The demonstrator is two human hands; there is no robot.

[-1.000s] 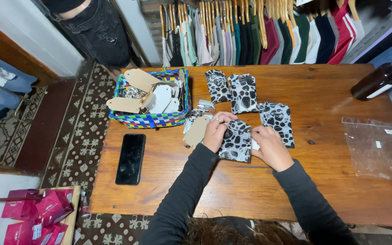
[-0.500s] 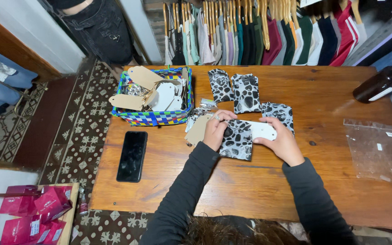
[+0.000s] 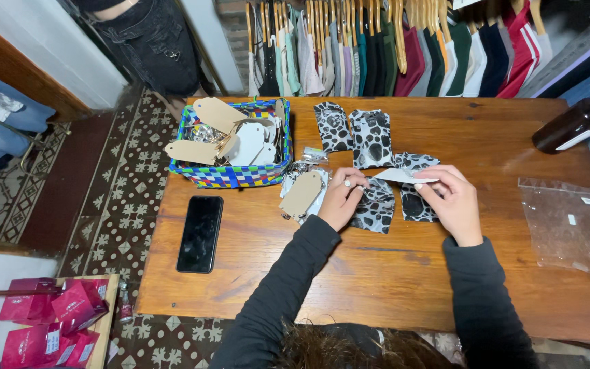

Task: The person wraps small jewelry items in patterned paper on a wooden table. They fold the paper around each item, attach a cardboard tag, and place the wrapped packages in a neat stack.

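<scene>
My left hand [image 3: 341, 198] presses on a black-and-white spotted cloth pouch [image 3: 375, 208] lying on the wooden table [image 3: 390, 280]. My right hand [image 3: 452, 201] pinches a white paper strip [image 3: 401, 175] that sticks out of the pouch's top. A second spotted pouch [image 3: 414, 198] lies just under my right hand. Two more spotted pouches [image 3: 358, 133] lie side by side farther back. A tan card tag [image 3: 300, 195] rests on shiny wrappers next to my left hand.
A woven blue-green basket [image 3: 230, 174] holds tan and white tags at the back left. A black phone [image 3: 200, 233] lies near the left edge. A clear plastic bag [image 3: 568, 222] lies at right, a dark bottle [image 3: 575, 123] at far right. Clothes hang behind; a person stands beyond the table.
My right hand has drawn the white strip up and out of the pouch, moving right and away from the left hand, which stays pressed on the pouch.
</scene>
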